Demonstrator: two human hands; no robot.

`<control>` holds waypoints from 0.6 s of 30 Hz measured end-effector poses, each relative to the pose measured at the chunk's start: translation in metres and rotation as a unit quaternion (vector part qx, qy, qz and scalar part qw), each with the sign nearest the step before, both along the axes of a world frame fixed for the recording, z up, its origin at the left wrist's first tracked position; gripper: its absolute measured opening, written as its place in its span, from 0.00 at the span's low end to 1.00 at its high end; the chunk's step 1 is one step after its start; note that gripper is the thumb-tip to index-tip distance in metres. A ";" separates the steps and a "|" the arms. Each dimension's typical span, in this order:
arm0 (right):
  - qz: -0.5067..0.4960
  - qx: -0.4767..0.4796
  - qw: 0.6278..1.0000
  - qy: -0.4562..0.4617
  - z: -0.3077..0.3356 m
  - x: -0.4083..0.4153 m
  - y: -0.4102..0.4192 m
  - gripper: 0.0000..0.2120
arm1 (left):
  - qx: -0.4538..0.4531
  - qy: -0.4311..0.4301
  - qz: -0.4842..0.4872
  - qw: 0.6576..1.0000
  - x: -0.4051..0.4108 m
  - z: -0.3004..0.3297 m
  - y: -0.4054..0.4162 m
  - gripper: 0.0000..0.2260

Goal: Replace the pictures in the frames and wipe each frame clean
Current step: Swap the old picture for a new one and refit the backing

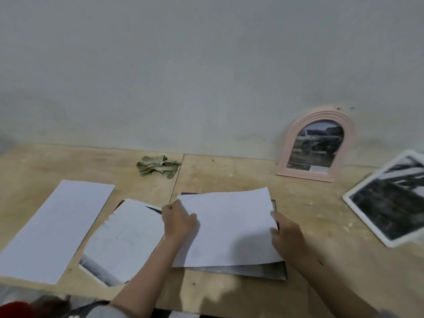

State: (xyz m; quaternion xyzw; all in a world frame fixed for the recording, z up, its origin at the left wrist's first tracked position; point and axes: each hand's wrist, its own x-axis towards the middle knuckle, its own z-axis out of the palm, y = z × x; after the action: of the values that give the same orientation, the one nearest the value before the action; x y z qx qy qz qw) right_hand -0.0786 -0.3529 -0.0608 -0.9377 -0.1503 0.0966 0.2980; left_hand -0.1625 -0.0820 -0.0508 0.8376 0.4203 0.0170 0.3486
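My left hand (177, 220) and right hand (285, 235) pinch the smooth white sheet (227, 228), long side running left-right, over a dark frame (252, 271).

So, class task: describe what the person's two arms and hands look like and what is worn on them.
Both the left hand and right hand are bare: no gloves, rings or watch visible. The forearms are uncovered; a pale sleeve edge shows low on the left arm.

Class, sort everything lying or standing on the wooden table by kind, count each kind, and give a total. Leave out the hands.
White sheets, blank side up: 3, left, middle, and one held by both hands
Picture frames: 2, pink arched and white rectangular
Dark print under the held sheet: 1
Crumpled green cloth: 1
Total: 7
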 end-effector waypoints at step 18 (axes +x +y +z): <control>0.146 -0.301 0.942 0.013 -0.025 -0.010 0.017 0.46 | 0.176 0.186 -0.390 0.884 -0.011 -0.028 0.033 0.44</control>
State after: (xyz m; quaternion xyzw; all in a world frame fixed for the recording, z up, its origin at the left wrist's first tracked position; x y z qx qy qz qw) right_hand -0.0885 -0.3358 -0.0863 -0.9502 -0.2454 0.1915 -0.0136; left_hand -0.1739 -0.0495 -0.0788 0.9692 0.1069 -0.2031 0.0892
